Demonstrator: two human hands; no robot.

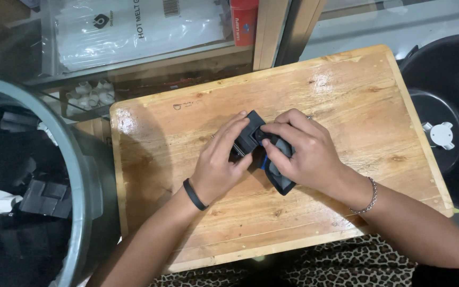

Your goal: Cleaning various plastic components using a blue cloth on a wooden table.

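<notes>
Together, both hands worked on one small black part (251, 135) at the middle of the wooden board (346, 95). The left hand (220, 165) closed on the part from the left, its fingers (235, 130) curled over the upper edge and the thumb pressing at the near side. The right hand (306, 154) gripped it from the right, thumb and forefinger pinched on the part's centre, while the lower fingers wrapped a dark rounded piece (281, 183) that stuck out toward the near edge of the board, with a bit of blue showing between the hands. Whether that piece was joined to the part could not be told. The part sat just above the board, held clear of the wood or barely touching it; which one was unclear.

A black band (194, 194) circled the left wrist, and a thin chain bracelet (368, 197) hung on the right wrist. Left of the board stood a grey tub (78, 175) holding many more dark parts (46, 196). Right of the board lay a black round bin (452, 79) with a small white fitting (442, 134) inside. Beyond the far edge, behind glass, lay a clear bag of white sticks (134, 32) and some small white fittings (91, 94)
</notes>
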